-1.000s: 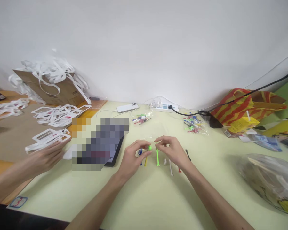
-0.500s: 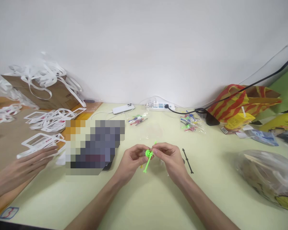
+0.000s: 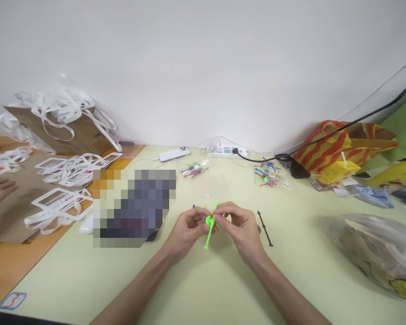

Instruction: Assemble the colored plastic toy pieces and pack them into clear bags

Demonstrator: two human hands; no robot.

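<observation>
Low over the tabletop (image 3: 203, 289), the left hand (image 3: 186, 232) and right hand (image 3: 240, 228) meet, both pinched on 1 green stick (image 3: 209, 232) — disc end up between the fingertips, long axis running down toward 7 o'clock. A black stick (image 3: 265, 222) lies at 3 o'clock, nearer the right hand — untouched.

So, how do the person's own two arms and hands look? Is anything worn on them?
Both forearms are bare as far as the picture shows: no sleeves, gloves, watch or bracelets. The left hand and the right hand show no rings that I can see. The nails look short and unpainted.
</observation>
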